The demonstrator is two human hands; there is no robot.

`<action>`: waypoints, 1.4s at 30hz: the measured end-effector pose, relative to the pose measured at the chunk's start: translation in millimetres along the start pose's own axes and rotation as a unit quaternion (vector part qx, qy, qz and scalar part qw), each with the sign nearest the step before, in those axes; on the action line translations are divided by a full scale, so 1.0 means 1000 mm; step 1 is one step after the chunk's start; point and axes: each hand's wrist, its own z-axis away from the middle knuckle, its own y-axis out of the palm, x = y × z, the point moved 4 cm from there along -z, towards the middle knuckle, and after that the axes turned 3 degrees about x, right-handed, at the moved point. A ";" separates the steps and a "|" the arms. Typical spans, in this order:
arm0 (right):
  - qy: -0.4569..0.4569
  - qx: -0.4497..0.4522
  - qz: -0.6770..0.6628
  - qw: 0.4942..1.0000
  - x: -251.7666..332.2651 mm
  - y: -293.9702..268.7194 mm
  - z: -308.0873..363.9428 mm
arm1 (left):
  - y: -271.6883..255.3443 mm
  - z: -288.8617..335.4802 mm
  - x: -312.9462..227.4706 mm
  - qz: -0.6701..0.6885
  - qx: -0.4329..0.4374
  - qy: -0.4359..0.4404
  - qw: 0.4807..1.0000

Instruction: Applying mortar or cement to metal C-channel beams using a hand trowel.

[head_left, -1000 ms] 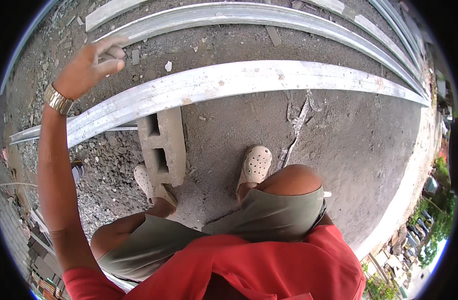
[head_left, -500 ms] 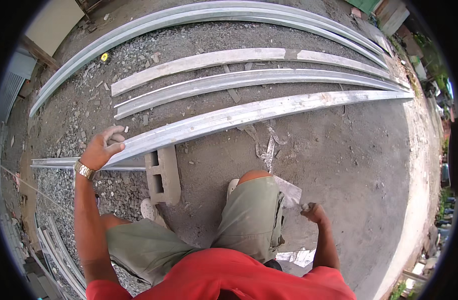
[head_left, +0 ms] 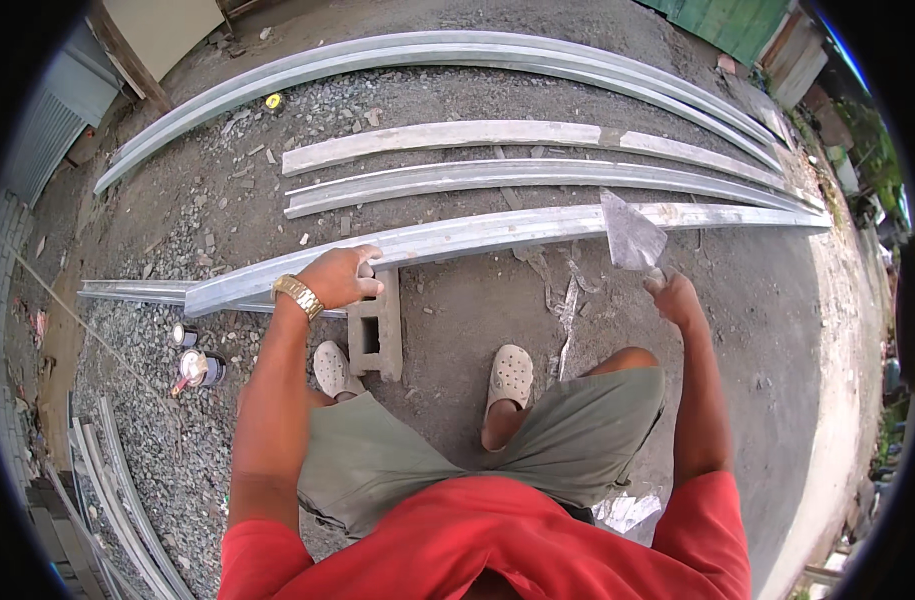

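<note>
A long silvery metal channel (head_left: 477, 237) slants across in front of me, resting near its left part on a grey hollow concrete block (head_left: 387, 335). My left hand (head_left: 342, 278), with a metal-band watch on its wrist, is at the channel's near edge above the block. Its thumb and fingers are apart and hold nothing visible; contact with the metal is unclear. Out to the right, my right hand (head_left: 667, 288) pinches a corner of a thin grey sheet (head_left: 634, 238), roughly four-sided and pointed. The sheet overlaps the channel in view; whether it touches is not clear.
More metal channels (head_left: 457, 178) lie beyond, with a yellow tape measure (head_left: 274, 102) near the farthest ones. On the gravel at left stand an open paint can (head_left: 202, 368) and a smaller can (head_left: 185, 334). A crumpled pale scrap (head_left: 627, 512) lies by my right side.
My left hand has moved right along the channel, from near its end to above the block. The right hand has swung forward, carrying the grey sheet from beside my knee to the channel.
</note>
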 end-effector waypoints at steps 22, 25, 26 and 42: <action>-0.037 0.102 0.193 0.975 0.080 0.107 0.006 | -0.071 0.096 0.051 0.198 -0.184 0.032 0.962; 0.028 0.130 0.169 0.977 0.068 0.103 0.000 | -0.069 0.095 0.053 0.164 -0.176 0.045 0.970; 0.027 0.146 0.144 0.978 0.072 0.107 0.005 | -0.075 0.099 0.045 0.150 -0.181 0.019 0.972; -0.096 0.139 0.226 0.959 0.143 0.106 0.022 | -0.077 0.102 0.054 0.077 -0.201 -0.026 0.976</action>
